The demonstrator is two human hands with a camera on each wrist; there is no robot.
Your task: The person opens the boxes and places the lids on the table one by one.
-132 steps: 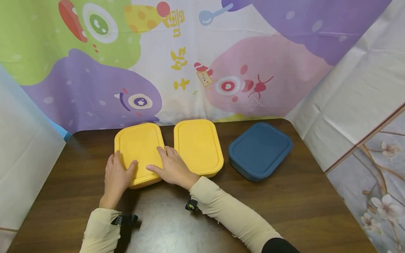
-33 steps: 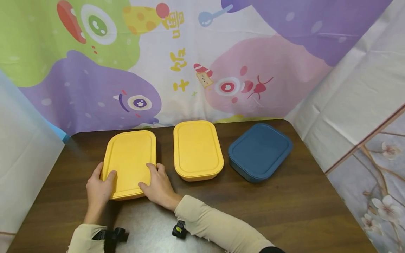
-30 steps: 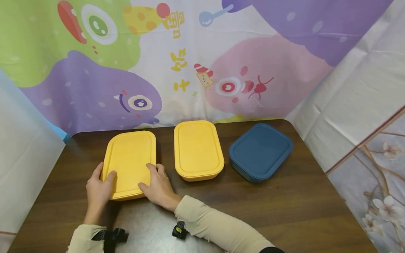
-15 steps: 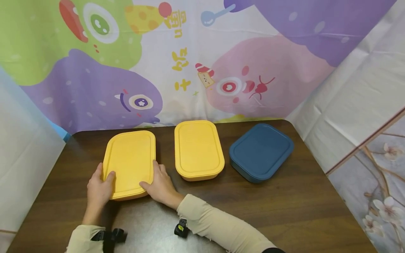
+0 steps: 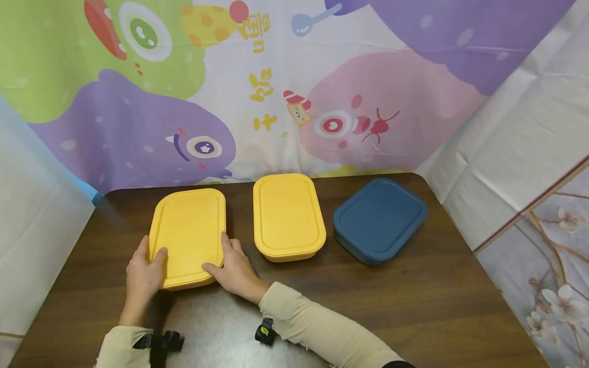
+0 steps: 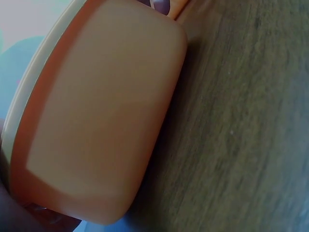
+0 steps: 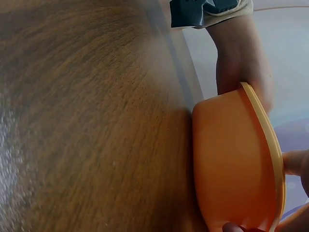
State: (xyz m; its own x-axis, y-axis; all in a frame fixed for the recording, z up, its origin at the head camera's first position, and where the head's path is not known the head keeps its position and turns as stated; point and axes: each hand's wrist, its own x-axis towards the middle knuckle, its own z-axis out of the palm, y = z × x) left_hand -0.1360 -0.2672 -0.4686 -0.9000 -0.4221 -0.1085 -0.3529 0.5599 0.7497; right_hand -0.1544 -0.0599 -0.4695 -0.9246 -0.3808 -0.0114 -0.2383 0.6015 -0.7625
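Observation:
The left yellow food container (image 5: 190,225), lid on, lies flat on the dark wooden table. My left hand (image 5: 143,270) grips its near left corner, thumb over the lid and fingers down the side. At the near right corner my right hand (image 5: 236,268) holds it, thumb on the lid's edge and fingers along the right wall. The left wrist view shows the container's orange-looking wall (image 6: 106,111) close up. In the right wrist view, its wall (image 7: 231,159) stands on the table, with the right thumb (image 7: 294,163) at the lid. Some fingertips are hidden.
A second yellow lidded container (image 5: 289,217) stands to the right, apart from the first. Further right is a dark blue lidded container (image 5: 379,221), set at an angle. A cartoon-printed curtain (image 5: 276,143) hangs along the table's back edge.
Since the oldest frame, both hands have shifted the left yellow food container left and nearer, widening the gap to the second one. Lately the right fingers slid off the lid to its side.

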